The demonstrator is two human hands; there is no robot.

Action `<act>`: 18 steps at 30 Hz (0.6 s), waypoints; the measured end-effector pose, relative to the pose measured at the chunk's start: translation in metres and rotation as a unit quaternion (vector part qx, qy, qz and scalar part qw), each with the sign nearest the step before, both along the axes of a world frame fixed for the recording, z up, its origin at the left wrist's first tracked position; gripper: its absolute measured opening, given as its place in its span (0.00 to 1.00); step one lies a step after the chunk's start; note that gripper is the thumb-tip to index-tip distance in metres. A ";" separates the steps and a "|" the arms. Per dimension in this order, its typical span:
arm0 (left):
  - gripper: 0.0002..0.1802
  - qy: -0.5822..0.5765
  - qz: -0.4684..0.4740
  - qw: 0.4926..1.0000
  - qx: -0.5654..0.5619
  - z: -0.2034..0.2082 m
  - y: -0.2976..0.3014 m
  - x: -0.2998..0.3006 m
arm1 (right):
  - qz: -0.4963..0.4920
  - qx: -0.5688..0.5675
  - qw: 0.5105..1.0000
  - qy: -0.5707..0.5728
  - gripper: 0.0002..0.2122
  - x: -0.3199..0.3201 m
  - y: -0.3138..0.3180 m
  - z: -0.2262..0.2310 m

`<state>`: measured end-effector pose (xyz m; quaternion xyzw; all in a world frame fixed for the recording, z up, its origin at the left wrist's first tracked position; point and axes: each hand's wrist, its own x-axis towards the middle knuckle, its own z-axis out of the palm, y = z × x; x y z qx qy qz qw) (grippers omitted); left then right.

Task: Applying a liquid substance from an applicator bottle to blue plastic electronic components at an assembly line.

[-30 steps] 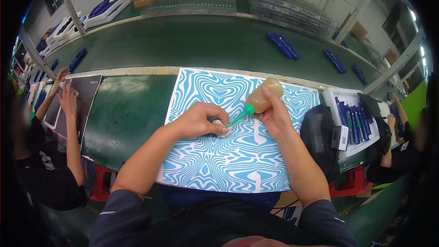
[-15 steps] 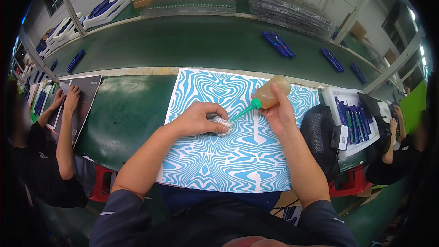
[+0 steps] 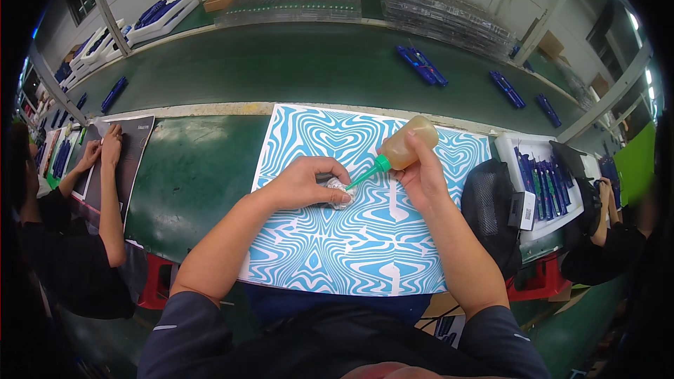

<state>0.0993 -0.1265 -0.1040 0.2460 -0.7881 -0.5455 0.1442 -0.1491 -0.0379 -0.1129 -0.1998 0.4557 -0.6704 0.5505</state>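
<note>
Nozzle (image 3: 365, 173) is pointing at the crumpled wad (image 3: 340, 198); our right hand (image 3: 423, 181) is clasping the bottle (image 3: 399, 150), our left hand (image 3: 302, 184) pinching the wad. Squeezing is probably calling for steady aim.

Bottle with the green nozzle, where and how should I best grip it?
Probably by its wide, rounded amber body, from the right, where the right hand holds it, thumb laid over it. The body lies on the right, while the slim green nozzle points left and nearer, to the white wad, so a grip there would likely crowd the tip.
</note>
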 end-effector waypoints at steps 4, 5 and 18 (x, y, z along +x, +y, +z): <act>0.15 0.034 -0.012 0.999 0.012 -0.002 0.001 0.000 | 0.003 0.003 1.000 0.009 0.30 0.000 0.001 0.000; 0.13 0.034 -0.012 0.999 0.010 -0.001 0.001 0.000 | 0.007 0.008 1.000 0.010 0.30 0.000 0.001 0.000; 0.10 0.027 -0.025 0.999 0.020 0.002 0.002 0.000 | 0.011 0.017 1.000 0.008 0.29 -0.002 0.001 0.000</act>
